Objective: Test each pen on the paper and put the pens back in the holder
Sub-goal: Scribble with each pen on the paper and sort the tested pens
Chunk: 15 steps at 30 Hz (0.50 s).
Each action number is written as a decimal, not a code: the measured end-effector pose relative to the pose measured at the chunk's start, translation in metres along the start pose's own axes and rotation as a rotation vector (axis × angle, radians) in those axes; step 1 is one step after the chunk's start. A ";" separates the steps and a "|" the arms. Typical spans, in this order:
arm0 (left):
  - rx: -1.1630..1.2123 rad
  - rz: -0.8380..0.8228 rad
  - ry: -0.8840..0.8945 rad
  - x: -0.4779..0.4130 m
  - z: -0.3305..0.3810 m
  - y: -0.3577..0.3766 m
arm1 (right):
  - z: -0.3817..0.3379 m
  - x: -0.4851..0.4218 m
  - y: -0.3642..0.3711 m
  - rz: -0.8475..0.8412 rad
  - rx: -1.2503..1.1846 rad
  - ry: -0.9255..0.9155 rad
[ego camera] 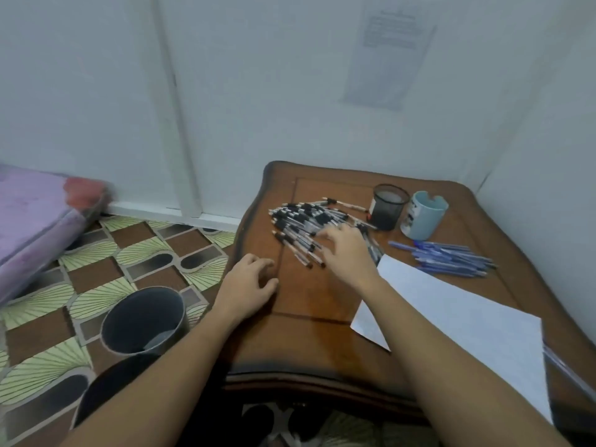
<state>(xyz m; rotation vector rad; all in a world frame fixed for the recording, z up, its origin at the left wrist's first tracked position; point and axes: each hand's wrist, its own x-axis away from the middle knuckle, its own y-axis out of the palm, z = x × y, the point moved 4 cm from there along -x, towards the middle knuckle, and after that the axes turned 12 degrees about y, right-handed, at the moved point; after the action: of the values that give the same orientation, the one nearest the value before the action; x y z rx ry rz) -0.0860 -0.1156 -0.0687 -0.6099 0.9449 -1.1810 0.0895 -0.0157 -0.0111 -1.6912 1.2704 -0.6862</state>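
A heap of black-capped pens (303,225) lies fanned out on the far left part of the wooden table (309,304), and the right hand (346,253) reaches across onto its near right edge, fingers bent down among the barrels; the fingertips are blurred, so I cannot tell whether they pinch a pen or only touch the heap. The left hand (250,285) rests on the table nearer the person, just short of the heap and apart from it, its fingers loosely curled and holding nothing. Beyond the right hand stands a black mesh holder (387,208), upright, with the far pens of the heap reaching almost to its base, and just beside it on the right stands a pale blue cup (425,217) (its rim has a notch or two cut into it). A smaller bundle of blue pens (448,258) lies in front of the cup, well apart from the black ones. A white sheet of paper (467,314) lies slantwise on the right side of the table, its far corner just beside the right wrist and the right forearm crossing its near corner. The table is brown and glossy with a curved, darker edge, and stands in a corner of pale walls, one bearing a pinned printed sheet (390,56). On the patterned floor (106,253) to the left stands a dark round bin (145,321), and farther left lies a purple mattress (35,217).
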 end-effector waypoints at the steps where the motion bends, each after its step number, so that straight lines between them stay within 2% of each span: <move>1: 0.008 -0.020 0.024 -0.004 0.010 0.009 | 0.020 0.002 -0.012 0.025 0.003 0.049; 3: 0.018 -0.050 0.064 -0.011 0.028 0.024 | 0.059 0.009 -0.031 0.021 -0.036 0.156; 5: 0.019 -0.068 0.107 -0.016 0.045 0.039 | 0.096 0.021 -0.045 -0.061 -0.048 0.246; 10: 0.021 -0.142 0.196 -0.016 0.082 0.068 | 0.158 0.054 -0.055 -0.216 0.086 0.361; 15: 0.018 -0.243 0.252 -0.008 0.103 0.084 | 0.167 0.070 -0.042 -0.145 0.083 0.392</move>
<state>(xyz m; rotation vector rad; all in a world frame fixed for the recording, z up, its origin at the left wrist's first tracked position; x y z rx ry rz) 0.0441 -0.0903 -0.0837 -0.5816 1.0924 -1.5079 0.2700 -0.0245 -0.0547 -1.6423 1.3685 -1.1861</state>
